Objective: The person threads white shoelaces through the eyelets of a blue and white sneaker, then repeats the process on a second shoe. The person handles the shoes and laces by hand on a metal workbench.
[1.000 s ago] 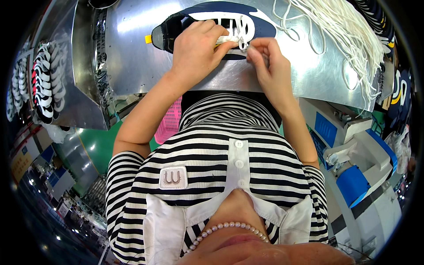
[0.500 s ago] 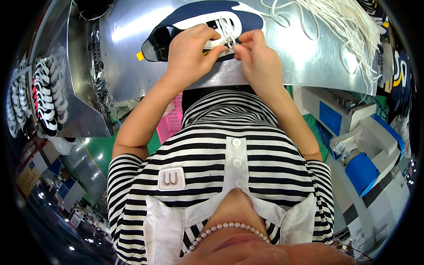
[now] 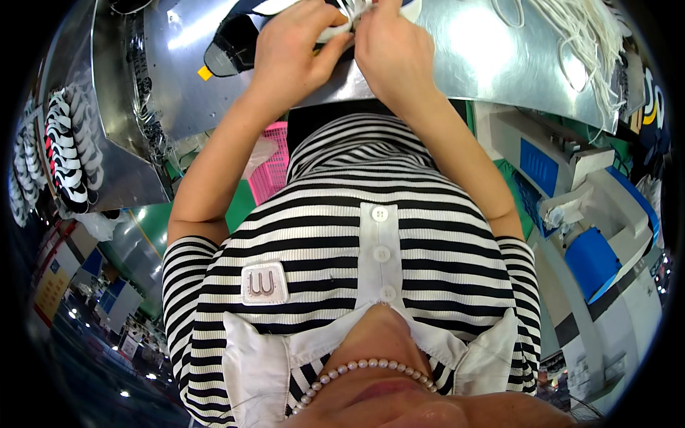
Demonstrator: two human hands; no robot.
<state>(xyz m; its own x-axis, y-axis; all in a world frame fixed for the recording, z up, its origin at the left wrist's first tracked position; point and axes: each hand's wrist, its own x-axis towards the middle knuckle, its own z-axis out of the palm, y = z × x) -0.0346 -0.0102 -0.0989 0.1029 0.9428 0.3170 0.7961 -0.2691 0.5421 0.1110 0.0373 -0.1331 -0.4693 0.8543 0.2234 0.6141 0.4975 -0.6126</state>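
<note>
The dark shoe [image 3: 235, 44] lies on the metal surface [image 3: 478, 53], left hand [image 3: 294, 53] and right hand [image 3: 394, 53] at its white laces [image 3: 352, 10]; I can't tell whether either grip is clamped. It looks light and pliable, best steadied by the firmer-looking heel [image 3: 222, 60].

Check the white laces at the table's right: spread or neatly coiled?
Spread: the white laces fan loosely over the metal table, some strands curving apart.
</note>
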